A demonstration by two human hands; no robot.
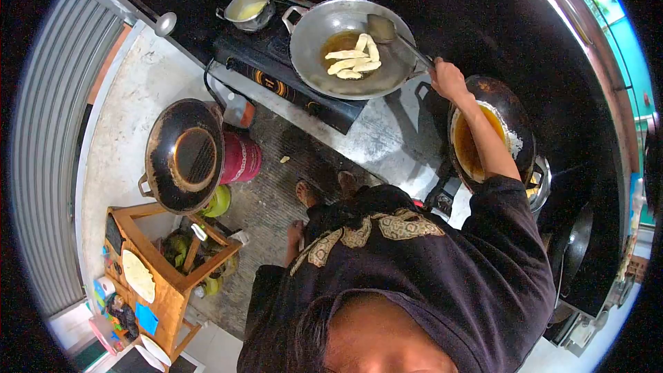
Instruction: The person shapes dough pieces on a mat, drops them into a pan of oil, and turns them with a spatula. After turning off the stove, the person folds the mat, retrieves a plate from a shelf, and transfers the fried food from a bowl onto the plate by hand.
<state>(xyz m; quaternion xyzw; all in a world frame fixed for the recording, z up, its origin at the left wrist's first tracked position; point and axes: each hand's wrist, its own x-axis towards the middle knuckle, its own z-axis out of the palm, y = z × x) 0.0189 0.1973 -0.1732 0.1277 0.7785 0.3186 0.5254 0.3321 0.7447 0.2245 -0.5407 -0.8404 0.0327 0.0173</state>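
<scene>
My right hand is closed around the handle of a metal spatula. The spatula's flat blade rests against the inner wall of a large grey wok, close to several pale dough strips. These strips lie in brown oil at the bottom of the wok, which sits on a dark gas stove. Down beside my body hangs my left hand, away from the stove; its fingers are too small and dark to read.
A small pot stands behind the stove. At right is a blackened wok of brown oil. Another dark wok is beside a red gas cylinder. A wooden table stands lower left, and a ladle upper left.
</scene>
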